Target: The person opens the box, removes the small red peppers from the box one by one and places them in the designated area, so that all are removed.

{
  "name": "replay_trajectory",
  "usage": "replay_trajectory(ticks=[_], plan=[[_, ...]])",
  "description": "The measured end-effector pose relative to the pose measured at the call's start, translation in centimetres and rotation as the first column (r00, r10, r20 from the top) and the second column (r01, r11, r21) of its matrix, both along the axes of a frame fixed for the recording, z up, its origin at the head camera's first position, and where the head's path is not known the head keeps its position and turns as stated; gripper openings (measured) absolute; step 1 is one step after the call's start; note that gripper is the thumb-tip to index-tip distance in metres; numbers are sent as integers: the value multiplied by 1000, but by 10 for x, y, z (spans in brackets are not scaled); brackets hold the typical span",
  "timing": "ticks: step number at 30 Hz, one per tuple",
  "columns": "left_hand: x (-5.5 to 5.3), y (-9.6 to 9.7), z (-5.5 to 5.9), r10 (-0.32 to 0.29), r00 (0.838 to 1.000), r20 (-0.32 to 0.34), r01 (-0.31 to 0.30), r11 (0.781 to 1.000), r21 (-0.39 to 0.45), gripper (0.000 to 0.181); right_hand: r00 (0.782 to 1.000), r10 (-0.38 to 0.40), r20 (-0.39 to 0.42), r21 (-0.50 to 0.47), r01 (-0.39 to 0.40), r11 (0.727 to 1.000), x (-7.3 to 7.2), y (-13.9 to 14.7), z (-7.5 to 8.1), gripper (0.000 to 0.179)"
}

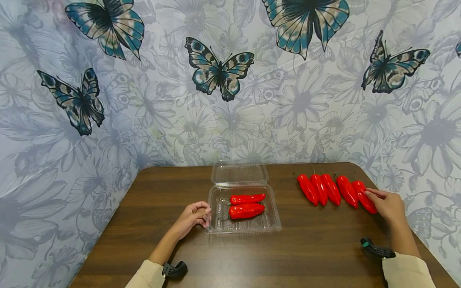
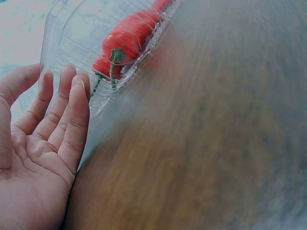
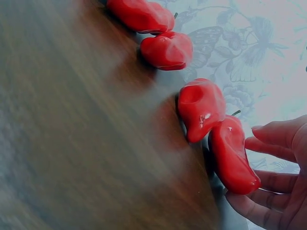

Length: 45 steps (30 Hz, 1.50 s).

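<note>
A clear plastic clamshell container [image 1: 243,227] stands on the table with its lid raised at the back. Two red chili peppers [image 1: 247,211] lie in it, one behind the other, stems to the left. My left hand [image 1: 192,219] is at the container's left edge, its fingertips against the rim; in the left wrist view its fingers [image 2: 76,115] are loosely bent, the thumb apart from them. To the right, several red peppers [image 1: 330,189] lie in a slanted row. My right hand [image 1: 390,206] touches the right side of the rightmost pepper [image 3: 233,155]; the fingers lie beside it, not closed round it.
The brown wooden table [image 1: 245,258] has rounded back corners and meets a wall covering [image 1: 288,132] with a butterfly and flower print. Black bands with small devices [image 1: 174,270] sit on both wrists. The right forearm is near the table's right edge.
</note>
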<state>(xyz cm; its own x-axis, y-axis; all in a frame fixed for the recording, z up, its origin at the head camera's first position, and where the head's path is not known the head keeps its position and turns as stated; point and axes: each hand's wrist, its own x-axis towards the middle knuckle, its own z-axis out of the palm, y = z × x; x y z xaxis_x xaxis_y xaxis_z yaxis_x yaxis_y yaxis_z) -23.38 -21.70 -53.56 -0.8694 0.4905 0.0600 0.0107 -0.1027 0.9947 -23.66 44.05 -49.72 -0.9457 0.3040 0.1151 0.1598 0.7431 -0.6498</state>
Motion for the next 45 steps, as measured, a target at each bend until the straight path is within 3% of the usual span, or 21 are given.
replay_trajectory(ticks=[13,21,28,37,45], plan=[[1,0,0,-2,1000,0,2,1000,11,17,1000,7,-5,100,-6,995,7,-4,20,53],[2,1,0,1,1000,5,-1,1000,7,20,996,24,-80,139,-13,990,10,-12,37,49],[0,1,-1,-1,1000,-1,1,1000,16,27,978,73,-195,173,-39,984,7,-21,52,43],[0,-1,-4,-13,1000,-19,14,1000,24,20,971,93,-218,146,-62,987,13,-43,79,45],[-1,0,-3,-5,1000,-14,6,1000,23,22,933,158,-324,148,-115,982,19,-74,98,37]])
